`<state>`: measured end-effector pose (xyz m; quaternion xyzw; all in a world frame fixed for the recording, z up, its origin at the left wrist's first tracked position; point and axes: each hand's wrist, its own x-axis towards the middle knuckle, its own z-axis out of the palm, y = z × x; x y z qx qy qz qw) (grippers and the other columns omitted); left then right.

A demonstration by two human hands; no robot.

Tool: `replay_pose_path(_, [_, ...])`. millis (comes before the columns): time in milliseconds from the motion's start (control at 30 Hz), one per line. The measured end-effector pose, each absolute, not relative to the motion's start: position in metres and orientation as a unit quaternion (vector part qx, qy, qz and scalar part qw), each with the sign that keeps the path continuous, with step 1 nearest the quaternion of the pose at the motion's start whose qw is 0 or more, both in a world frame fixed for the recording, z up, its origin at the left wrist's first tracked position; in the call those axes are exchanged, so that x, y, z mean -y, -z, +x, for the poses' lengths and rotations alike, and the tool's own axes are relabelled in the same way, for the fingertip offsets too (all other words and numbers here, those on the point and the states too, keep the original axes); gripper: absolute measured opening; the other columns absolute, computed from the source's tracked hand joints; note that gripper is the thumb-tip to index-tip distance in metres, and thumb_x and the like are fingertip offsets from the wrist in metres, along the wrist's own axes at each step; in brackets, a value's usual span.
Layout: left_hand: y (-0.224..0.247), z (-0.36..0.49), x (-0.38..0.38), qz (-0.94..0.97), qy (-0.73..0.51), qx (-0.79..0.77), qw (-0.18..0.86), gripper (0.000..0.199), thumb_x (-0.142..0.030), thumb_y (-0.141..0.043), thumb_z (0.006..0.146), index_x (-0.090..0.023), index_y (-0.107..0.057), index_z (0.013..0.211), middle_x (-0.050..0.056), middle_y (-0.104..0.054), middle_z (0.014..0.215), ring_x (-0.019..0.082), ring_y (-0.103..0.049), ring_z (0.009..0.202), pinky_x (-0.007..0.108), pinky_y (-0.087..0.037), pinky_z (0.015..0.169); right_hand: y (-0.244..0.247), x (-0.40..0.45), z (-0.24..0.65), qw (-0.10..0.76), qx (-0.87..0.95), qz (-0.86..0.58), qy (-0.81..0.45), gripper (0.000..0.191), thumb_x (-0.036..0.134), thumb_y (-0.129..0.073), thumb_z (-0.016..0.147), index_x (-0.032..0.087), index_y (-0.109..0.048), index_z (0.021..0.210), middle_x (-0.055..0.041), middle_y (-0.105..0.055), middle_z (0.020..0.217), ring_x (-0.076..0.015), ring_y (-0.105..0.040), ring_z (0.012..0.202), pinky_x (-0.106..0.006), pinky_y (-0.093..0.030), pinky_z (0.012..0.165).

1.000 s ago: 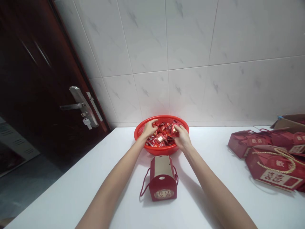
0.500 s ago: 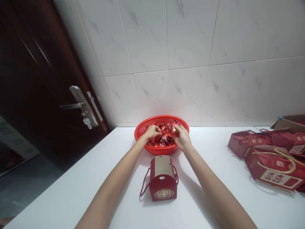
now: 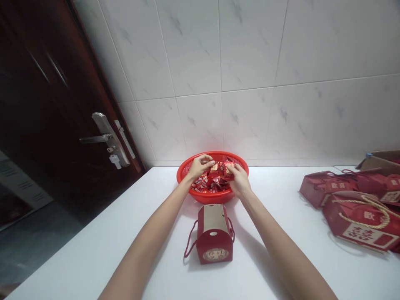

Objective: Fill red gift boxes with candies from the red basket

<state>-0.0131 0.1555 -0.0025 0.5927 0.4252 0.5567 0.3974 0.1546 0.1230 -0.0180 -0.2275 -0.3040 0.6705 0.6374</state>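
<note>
A red plastic basket against the tiled wall holds many red-wrapped candies. Over its left side, my left hand pinches a red candy packet between thumb and fingers. My right hand, at the basket's right side, is closed on another shiny red candy packet. The two packets are close together above the pile. Just in front of the basket stands a dark red gift box with a beige arched top and red cord handles, touched by neither hand.
Several red gift boxes, one with a gold rope handle, stand at the right of the white table. Behind them is an open cardboard carton. A dark door with keys in its lock is at the left.
My left hand has risen slightly from the pile and now holds a candy packet up beside the right hand's one. The gift box in front has stayed put.
</note>
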Motion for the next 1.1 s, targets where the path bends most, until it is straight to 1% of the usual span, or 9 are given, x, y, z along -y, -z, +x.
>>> replay_pose_path(233, [-0.003, -0.012, -0.150, 0.568, -0.553, -0.388, 0.470, 0.041, -0.039, -0.088, 0.053, -0.015, -0.069, 0.079, -0.001, -0.064, 0.069, 0.010, -0.059, 0.061, 0.023, -0.048, 0.059, 0.017, -0.122, 0.154, 0.639, 0.319, -0.231, -0.661, 0.021, 0.022, -0.080, 0.062, 0.019, -0.065, 0.077, 0.0008, -0.071, 0.070, -0.0156, -0.065, 0.062, -0.024, -0.050, 0.052])
replay_pose_path(400, [-0.001, -0.015, -0.149, 0.579, -0.544, -0.380, 0.474, 0.047, -0.040, -0.087, 0.057, -0.016, -0.072, 0.094, 0.001, -0.068, 0.082, 0.013, -0.064, 0.074, 0.027, -0.052, 0.071, 0.016, -0.121, 0.154, 0.628, 0.303, -0.245, -0.673, 0.019, 0.021, -0.078, 0.064, 0.020, -0.064, 0.077, 0.0008, -0.071, 0.070, -0.0166, -0.065, 0.062, -0.024, -0.049, 0.049])
replay_pose_path(567, [0.000, -0.016, -0.154, 0.600, -0.518, -0.416, 0.445, 0.055, -0.049, -0.081, 0.063, -0.016, -0.070, 0.106, 0.003, -0.068, 0.083, 0.014, -0.064, 0.073, 0.028, -0.052, 0.072, 0.015, -0.121, 0.155, 0.617, 0.302, -0.236, -0.688, 0.017, 0.017, -0.077, 0.067, 0.019, -0.065, 0.078, 0.0007, -0.072, 0.070, -0.0174, -0.066, 0.064, -0.026, -0.051, 0.053])
replay_pose_path(667, [0.002, -0.021, -0.162, 0.598, -0.501, -0.498, 0.380, 0.046, -0.054, -0.064, 0.079, -0.015, -0.070, 0.102, 0.008, -0.071, 0.086, 0.017, -0.067, 0.077, 0.028, -0.053, 0.073, 0.014, -0.121, 0.156, 0.629, 0.291, -0.223, -0.686, 0.014, 0.015, -0.076, 0.068, 0.019, -0.065, 0.074, 0.0020, -0.071, 0.068, -0.0157, -0.066, 0.065, -0.025, -0.053, 0.059])
replay_pose_path(733, [0.007, -0.027, -0.167, 0.597, -0.451, -0.588, 0.307, 0.035, -0.046, -0.057, 0.084, -0.015, -0.071, 0.093, 0.009, -0.072, 0.086, 0.018, -0.068, 0.081, 0.027, -0.052, 0.073, 0.013, -0.120, 0.156, 0.634, 0.284, -0.223, -0.684, 0.013, 0.014, -0.076, 0.069, 0.019, -0.064, 0.071, 0.0022, -0.070, 0.067, -0.0149, -0.066, 0.064, -0.025, -0.053, 0.060])
replay_pose_path(800, [0.014, -0.033, -0.171, 0.599, -0.382, -0.654, 0.260, 0.020, -0.035, -0.062, 0.078, -0.016, -0.070, 0.078, 0.007, -0.071, 0.075, 0.020, -0.067, 0.077, 0.026, -0.050, 0.068, 0.012, -0.120, 0.157, 0.635, 0.274, -0.227, -0.686, 0.012, 0.013, -0.074, 0.070, 0.019, -0.064, 0.070, 0.0016, -0.071, 0.067, -0.0146, -0.066, 0.064, -0.024, -0.053, 0.059])
replay_pose_path(867, [0.021, -0.038, -0.173, 0.605, -0.319, -0.683, 0.256, 0.007, -0.022, -0.068, 0.066, -0.017, -0.066, 0.061, 0.004, -0.064, 0.058, 0.021, -0.065, 0.067, 0.027, -0.048, 0.063, 0.012, -0.120, 0.157, 0.631, 0.268, -0.233, -0.690, 0.011, 0.012, -0.073, 0.071, 0.018, -0.064, 0.071, 0.0013, -0.072, 0.068, -0.0144, -0.066, 0.064, -0.024, -0.053, 0.058])
replay_pose_path(967, [0.028, -0.040, -0.176, 0.622, -0.225, -0.707, 0.252, 0.012, -0.011, -0.068, 0.053, -0.019, -0.060, 0.048, 0.001, -0.056, 0.045, 0.021, -0.061, 0.058, 0.027, -0.044, 0.058, 0.013, -0.122, 0.157, 0.631, 0.268, -0.235, -0.689, 0.013, 0.011, -0.073, 0.072, 0.019, -0.063, 0.070, 0.0022, -0.071, 0.067, -0.0140, -0.065, 0.063, -0.024, -0.053, 0.057])
replay_pose_path(1100, [0.028, -0.039, -0.184, 0.645, -0.141, -0.707, 0.252, 0.015, -0.010, -0.069, 0.046, -0.020, -0.058, 0.049, 0.001, -0.059, 0.047, 0.022, -0.061, 0.056, 0.028, -0.044, 0.056, 0.014, -0.124, 0.157, 0.635, 0.261, -0.229, -0.689, 0.015, 0.012, -0.075, 0.070, 0.019, -0.062, 0.068, 0.0028, -0.070, 0.065, -0.0143, -0.065, 0.062, -0.024, -0.053, 0.058])
